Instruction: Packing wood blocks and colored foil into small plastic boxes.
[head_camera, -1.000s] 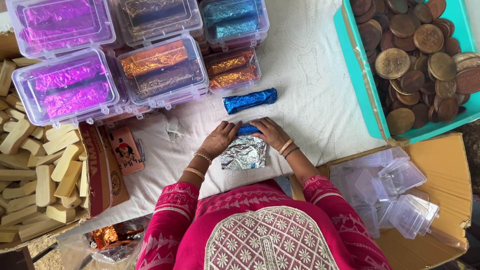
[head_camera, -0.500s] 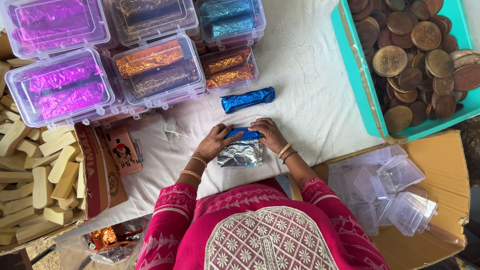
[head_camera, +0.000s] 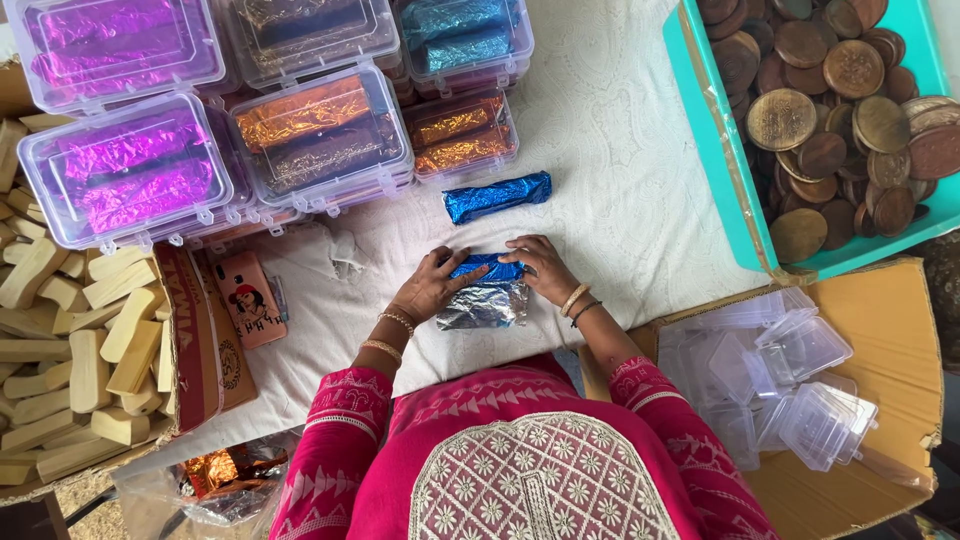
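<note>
Blue foil covers only the far part of the bar (head_camera: 487, 268) under the hands, so what is inside it cannot be seen; the near part of the wrapper lies as a crumpled silver flap (head_camera: 482, 308). The bar lies on the white cloth (head_camera: 620, 150) of the worktop, just in front of the person in the pink dress. The left hand (head_camera: 432, 288) and the right hand (head_camera: 540, 266) press on its two ends, with the fingers flat and slightly spread on the foil, not closed around it.

A second bar, fully wrapped in blue foil (head_camera: 497, 196), lies a little farther away, apart from the hands. Beyond it stand clear plastic boxes with wrapped bars: purple (head_camera: 125, 170), orange and brown (head_camera: 320, 130), orange (head_camera: 460, 135) and blue (head_camera: 462, 35); the far ones are cut off by the frame. A teal tray (head_camera: 715, 150) at the right holds brown round discs. A cardboard box (head_camera: 890, 350) holds empty clear boxes. At the left, another carton (head_camera: 195, 350) holds pale unwrapped bars.
</note>
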